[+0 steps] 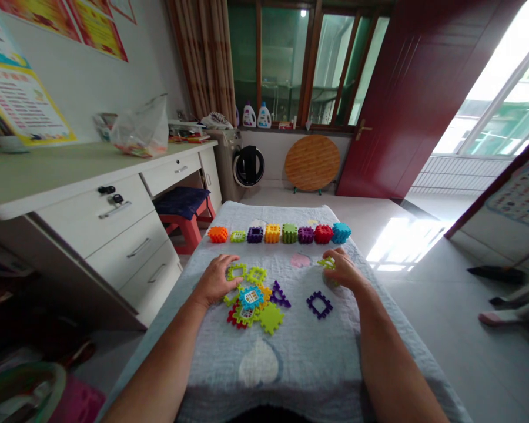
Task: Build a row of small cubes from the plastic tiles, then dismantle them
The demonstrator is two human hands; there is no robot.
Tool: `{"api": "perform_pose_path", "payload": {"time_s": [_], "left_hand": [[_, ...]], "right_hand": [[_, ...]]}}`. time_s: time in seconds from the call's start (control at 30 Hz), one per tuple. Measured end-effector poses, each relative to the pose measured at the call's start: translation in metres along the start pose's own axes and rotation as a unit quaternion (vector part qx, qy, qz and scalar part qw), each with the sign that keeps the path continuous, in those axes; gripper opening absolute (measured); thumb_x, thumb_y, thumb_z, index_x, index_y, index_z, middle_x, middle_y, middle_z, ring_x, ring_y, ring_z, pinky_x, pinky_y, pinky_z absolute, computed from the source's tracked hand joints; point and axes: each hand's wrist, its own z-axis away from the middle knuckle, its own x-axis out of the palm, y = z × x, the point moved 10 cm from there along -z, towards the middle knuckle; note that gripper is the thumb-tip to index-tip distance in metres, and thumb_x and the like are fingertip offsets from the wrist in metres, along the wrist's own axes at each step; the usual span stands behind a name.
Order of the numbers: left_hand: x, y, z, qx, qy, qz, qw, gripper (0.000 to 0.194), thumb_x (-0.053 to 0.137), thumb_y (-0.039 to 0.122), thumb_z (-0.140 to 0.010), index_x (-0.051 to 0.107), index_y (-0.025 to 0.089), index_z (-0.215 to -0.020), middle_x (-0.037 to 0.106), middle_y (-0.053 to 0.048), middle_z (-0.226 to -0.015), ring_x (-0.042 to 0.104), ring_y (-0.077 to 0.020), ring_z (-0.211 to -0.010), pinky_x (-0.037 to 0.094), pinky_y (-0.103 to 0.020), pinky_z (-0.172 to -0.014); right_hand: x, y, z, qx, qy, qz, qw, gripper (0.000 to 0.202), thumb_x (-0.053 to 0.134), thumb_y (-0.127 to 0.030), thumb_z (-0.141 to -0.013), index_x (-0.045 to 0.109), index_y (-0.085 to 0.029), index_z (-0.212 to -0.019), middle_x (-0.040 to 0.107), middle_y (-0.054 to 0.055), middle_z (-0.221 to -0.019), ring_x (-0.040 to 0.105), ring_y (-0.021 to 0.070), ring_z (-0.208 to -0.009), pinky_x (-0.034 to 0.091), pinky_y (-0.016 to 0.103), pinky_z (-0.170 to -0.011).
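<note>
My left hand [217, 280] has its thumb and fingers around the left side of a lime-green square frame piece [237, 271] with notched edges. Beside it lies a loose pile: a light-blue window piece [251, 298], a solid lime-green square [271, 318], a red piece [235, 317] partly covered, and another lime-green window piece [257, 275]. A purple triangle piece [280, 294] rests at the pile's right edge. On the right, my right hand [344, 270] grips a lime-green piece [325, 264], partly hidden by the fingers. Closer to me lies a purple square frame piece [320, 305].
Across the cloth-covered table [308, 364] runs a row of coloured stacks, from an orange stack [218, 234] to a blue stack [341, 233]. A white desk [101, 223] stands at left, with a red stool [187, 220] under it. A red door [405, 100] is at right.
</note>
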Motion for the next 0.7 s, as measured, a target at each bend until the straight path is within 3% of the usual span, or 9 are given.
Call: {"api": "perform_pose_path", "payload": {"time_s": [0.2, 0.47, 0.7], "left_hand": [[0.004, -0.003, 0.000, -0.018, -0.017, -0.008, 1.000, 0.045, 0.070, 0.029, -0.066, 0.061, 0.019, -0.109, 0.064, -0.007, -0.099, 0.060, -0.0237, -0.093, 0.048, -0.038, -0.087], [-0.007, 0.004, -0.002, 0.021, 0.048, -0.033, 0.998, 0.042, 0.070, 0.022, -0.067, 0.062, 0.020, -0.108, 0.060, -0.007, -0.105, 0.056, -0.0249, -0.103, 0.044, -0.040, -0.096], [0.004, -0.004, -0.001, 0.014, 0.014, -0.034, 0.999, 0.032, 0.060, 0.025, -0.076, 0.064, 0.018, -0.107, 0.062, -0.009, -0.111, 0.057, -0.0250, -0.106, 0.044, -0.039, -0.098]], "right_hand": [[0.004, 0.005, -0.001, 0.015, 0.028, 0.023, 0.999, 0.036, 0.065, -0.029, -0.069, 0.064, -0.023, -0.104, 0.054, 0.006, -0.103, 0.051, 0.0238, -0.099, 0.039, 0.036, -0.090], [0.007, -0.004, -0.004, 0.013, 0.029, 0.030, 0.999, 0.035, 0.063, -0.032, -0.074, 0.065, -0.020, -0.106, 0.056, 0.009, -0.108, 0.052, 0.0258, -0.104, 0.038, 0.037, -0.092], [0.011, -0.007, -0.004, 0.009, 0.024, 0.029, 0.999, 0.031, 0.061, -0.030, -0.074, 0.066, -0.021, -0.103, 0.058, 0.009, -0.106, 0.052, 0.0246, -0.102, 0.037, 0.034, -0.089]]}}
